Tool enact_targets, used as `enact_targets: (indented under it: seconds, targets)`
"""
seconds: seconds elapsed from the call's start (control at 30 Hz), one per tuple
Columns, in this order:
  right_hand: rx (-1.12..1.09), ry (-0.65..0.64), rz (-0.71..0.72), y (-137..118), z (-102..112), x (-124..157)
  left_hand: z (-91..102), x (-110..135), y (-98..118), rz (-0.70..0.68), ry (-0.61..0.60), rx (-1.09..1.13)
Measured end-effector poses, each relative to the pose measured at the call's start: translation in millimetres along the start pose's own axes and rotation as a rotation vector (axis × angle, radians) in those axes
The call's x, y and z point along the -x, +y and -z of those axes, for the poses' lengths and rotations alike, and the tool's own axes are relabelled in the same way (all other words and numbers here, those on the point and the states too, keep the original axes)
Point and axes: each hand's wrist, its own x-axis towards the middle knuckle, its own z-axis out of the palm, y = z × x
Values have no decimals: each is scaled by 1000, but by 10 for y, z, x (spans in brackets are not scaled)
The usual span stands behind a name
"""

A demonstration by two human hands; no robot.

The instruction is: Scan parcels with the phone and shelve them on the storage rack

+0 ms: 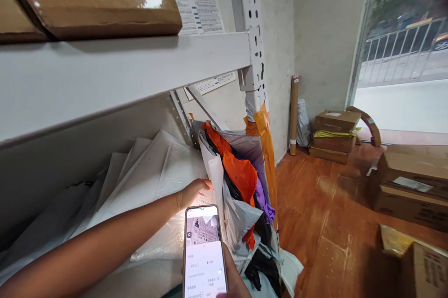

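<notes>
My left hand [193,191] reaches across into the lower shelf and rests on a white mailer bag [175,172], its fingers tucked behind the edge of a grey bag [217,181], so I cannot see them. My right hand [235,280] holds up a smartphone [204,252] whose lit screen shows a camera picture of a label and white text fields. Several white and grey mailer bags stand in a row on the shelf. Orange [238,167], purple [263,197] and black [261,267] bags are packed at the shelf's right end.
A white metal shelf board [122,72] runs overhead with brown cardboard boxes [101,6] on it, and a perforated upright [252,23] stands at its right end. Cardboard boxes [334,135] lie stacked on the wooden floor by the wall, more boxes [409,186] at right.
</notes>
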Motion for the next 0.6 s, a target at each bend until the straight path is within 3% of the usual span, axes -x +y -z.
enact_targets:
  seconds: [0.13,0.47,0.53,0.6]
  targets:
    - [-35,-128,-15,-79,-77,46,-48,45,72,-2,19,-2]
    - [10,-286,-30,-80,50,108,-89,55,106,0,8,-34]
    - [44,-266,14,-20,118,79,-92,63,111,0,13,-36]
    - [92,-157,19,87,207,26,-93,73,120,-1,11,-40]
